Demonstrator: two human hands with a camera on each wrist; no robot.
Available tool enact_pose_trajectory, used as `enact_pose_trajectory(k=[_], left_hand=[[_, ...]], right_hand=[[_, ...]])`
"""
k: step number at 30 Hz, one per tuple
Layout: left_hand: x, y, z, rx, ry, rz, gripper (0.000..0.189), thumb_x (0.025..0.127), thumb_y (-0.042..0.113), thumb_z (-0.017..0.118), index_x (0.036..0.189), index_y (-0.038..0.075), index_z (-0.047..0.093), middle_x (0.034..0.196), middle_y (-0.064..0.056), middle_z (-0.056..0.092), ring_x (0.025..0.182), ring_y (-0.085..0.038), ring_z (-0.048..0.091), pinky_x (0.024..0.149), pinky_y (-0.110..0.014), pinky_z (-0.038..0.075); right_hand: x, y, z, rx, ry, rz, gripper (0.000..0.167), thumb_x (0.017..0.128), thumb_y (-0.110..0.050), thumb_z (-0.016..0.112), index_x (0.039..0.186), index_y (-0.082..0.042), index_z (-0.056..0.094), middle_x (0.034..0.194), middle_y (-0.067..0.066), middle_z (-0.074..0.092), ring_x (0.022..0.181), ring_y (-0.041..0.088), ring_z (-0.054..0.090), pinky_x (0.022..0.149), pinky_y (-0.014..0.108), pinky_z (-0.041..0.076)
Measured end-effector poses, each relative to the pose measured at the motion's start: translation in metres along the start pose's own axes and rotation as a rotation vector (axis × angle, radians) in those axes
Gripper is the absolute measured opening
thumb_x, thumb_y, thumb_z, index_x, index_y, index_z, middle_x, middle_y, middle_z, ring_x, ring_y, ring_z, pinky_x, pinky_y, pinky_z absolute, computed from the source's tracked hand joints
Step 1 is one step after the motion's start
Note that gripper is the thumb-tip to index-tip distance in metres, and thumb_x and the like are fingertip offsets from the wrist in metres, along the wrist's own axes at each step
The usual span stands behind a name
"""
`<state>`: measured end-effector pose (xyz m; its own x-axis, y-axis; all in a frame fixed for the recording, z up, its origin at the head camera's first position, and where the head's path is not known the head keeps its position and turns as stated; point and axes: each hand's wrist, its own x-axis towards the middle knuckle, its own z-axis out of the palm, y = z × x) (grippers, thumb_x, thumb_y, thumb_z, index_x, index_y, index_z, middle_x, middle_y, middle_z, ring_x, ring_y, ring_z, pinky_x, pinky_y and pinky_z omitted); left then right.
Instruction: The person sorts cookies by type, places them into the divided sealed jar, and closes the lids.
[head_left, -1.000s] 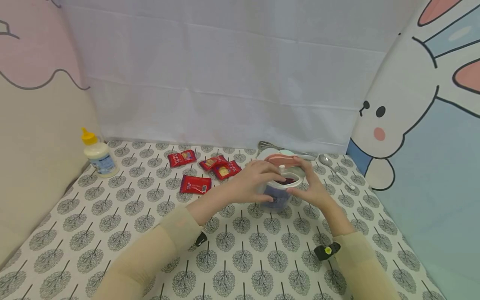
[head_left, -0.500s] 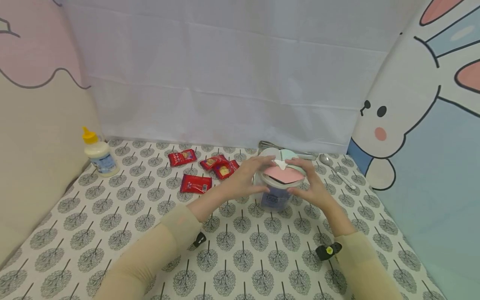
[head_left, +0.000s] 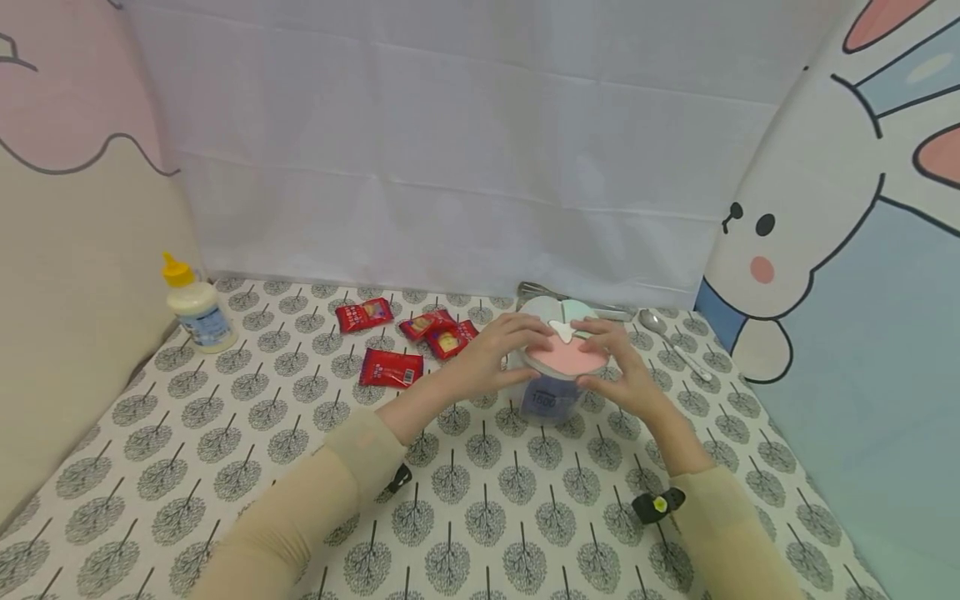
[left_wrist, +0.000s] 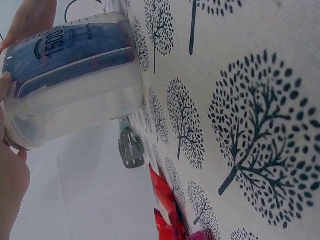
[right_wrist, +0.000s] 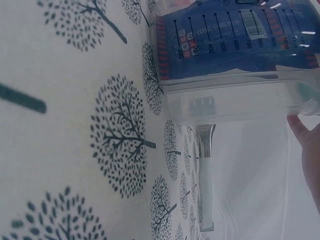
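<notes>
A clear food storage container (head_left: 550, 402) stands upright on the patterned tablecloth, with numbered marks on its wall and a top in pink, white and green sections. Its pink lid (head_left: 567, 358) lies flat over the near section. My left hand (head_left: 491, 354) grips that lid from the left, fingertips on top and thumb at the front rim. From the other side my right hand (head_left: 624, 364) holds it the same way. Inside, a dark blue packet (right_wrist: 225, 52) shows through the wall in the right wrist view; part of the container (left_wrist: 75, 125) beside it looks unfilled.
Several red snack packets (head_left: 392, 368) lie left of the container. A slotted turner (left_wrist: 131, 147) lies behind it, and a metal spoon (head_left: 675, 343) is to its right. A white bottle with a yellow cap (head_left: 199, 310) stands far left. Fabric walls enclose the table.
The pink lid has swung down from raised to flat, covering the opening at the front. Both hands have stayed at the container, their fingers coming down with the lid.
</notes>
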<state>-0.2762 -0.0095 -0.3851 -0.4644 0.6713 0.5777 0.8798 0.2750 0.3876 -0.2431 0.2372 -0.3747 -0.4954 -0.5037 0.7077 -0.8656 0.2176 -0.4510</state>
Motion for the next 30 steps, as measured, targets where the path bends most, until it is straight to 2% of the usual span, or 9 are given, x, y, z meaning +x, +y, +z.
enact_pose_trajectory(k=[5,9,13,15,18,20,22,25,30], left_hand=[[0.002,-0.002,-0.001,-0.020,0.012,0.000,0.039,0.082,0.022,0.074,0.118,0.016,0.061,0.136,0.000,0.050,0.132,-0.017,0.038,0.113,-0.035,0.029],[0.007,-0.005,-0.005,-0.055,-0.018,-0.104,0.047,0.077,0.025,0.078,0.121,0.021,0.061,0.144,0.002,0.041,0.140,-0.017,0.024,0.112,-0.045,0.028],[0.010,-0.014,-0.012,-0.137,-0.084,-0.219,0.061,0.073,0.034,0.081,0.128,0.026,0.054,0.153,0.006,0.024,0.145,-0.016,0.007,0.111,-0.054,0.025],[0.012,-0.019,-0.016,-0.199,-0.125,-0.277,0.069,0.072,0.039,0.081,0.133,0.030,0.049,0.155,0.010,0.019,0.145,-0.016,0.006,0.111,-0.056,0.024],[0.012,-0.026,-0.021,-0.274,-0.174,-0.367,0.078,0.069,0.046,0.081,0.137,0.037,0.043,0.155,0.014,0.017,0.145,-0.016,0.010,0.110,-0.058,0.022],[0.013,-0.029,-0.022,-0.304,-0.194,-0.413,0.081,0.068,0.048,0.081,0.138,0.041,0.041,0.154,0.015,0.021,0.144,-0.016,0.015,0.110,-0.059,0.022],[0.014,-0.032,-0.022,-0.318,-0.208,-0.430,0.081,0.068,0.048,0.081,0.138,0.041,0.041,0.152,0.014,0.027,0.142,-0.016,0.020,0.111,-0.055,0.023],[0.014,-0.034,-0.019,-0.358,-0.210,-0.436,0.078,0.069,0.045,0.081,0.137,0.038,0.043,0.148,0.012,0.035,0.138,-0.015,0.031,0.112,-0.045,0.028],[0.010,-0.033,-0.013,-0.434,-0.151,-0.449,0.074,0.070,0.036,0.083,0.135,0.033,0.047,0.145,0.011,0.039,0.134,-0.012,0.038,0.111,-0.031,0.031]], right_hand=[[0.000,-0.001,-0.002,-0.010,-0.011,0.015,0.057,0.086,-0.044,0.063,0.100,0.009,0.048,0.122,0.038,0.044,0.119,0.058,0.029,0.114,0.042,0.022],[0.000,-0.009,-0.004,-0.036,-0.037,0.111,0.053,0.086,-0.042,0.065,0.104,0.006,0.050,0.129,0.036,0.040,0.129,0.055,0.022,0.110,0.063,0.014],[-0.004,-0.017,-0.003,-0.093,-0.003,0.290,0.041,0.083,-0.030,0.071,0.107,0.000,0.056,0.146,0.025,0.030,0.138,0.045,0.013,0.103,0.074,0.010],[-0.008,-0.019,0.001,-0.129,0.025,0.412,0.040,0.083,-0.027,0.072,0.114,-0.007,0.057,0.154,0.015,0.018,0.141,0.039,0.009,0.103,0.073,0.016],[-0.012,-0.023,0.010,-0.135,0.039,0.591,0.050,0.088,-0.027,0.065,0.133,-0.015,0.047,0.158,0.008,0.000,0.143,0.039,0.000,0.101,0.070,0.027],[-0.010,-0.032,0.016,-0.118,0.043,0.684,0.057,0.092,-0.030,0.059,0.142,-0.016,0.035,0.158,0.011,-0.007,0.143,0.042,-0.003,0.098,0.066,0.035],[-0.009,-0.039,0.022,-0.103,0.053,0.750,0.061,0.095,-0.033,0.054,0.147,-0.015,0.026,0.157,0.017,-0.003,0.142,0.045,0.002,0.097,0.065,0.038],[-0.009,-0.043,0.028,-0.138,0.081,0.797,0.061,0.095,-0.036,0.053,0.146,-0.016,0.026,0.155,0.018,0.010,0.142,0.044,0.005,0.101,0.067,0.031],[-0.008,-0.036,0.033,-0.144,0.149,0.760,0.054,0.093,-0.032,0.057,0.140,-0.014,0.038,0.146,0.017,0.029,0.140,0.042,0.016,0.104,0.068,0.025]])
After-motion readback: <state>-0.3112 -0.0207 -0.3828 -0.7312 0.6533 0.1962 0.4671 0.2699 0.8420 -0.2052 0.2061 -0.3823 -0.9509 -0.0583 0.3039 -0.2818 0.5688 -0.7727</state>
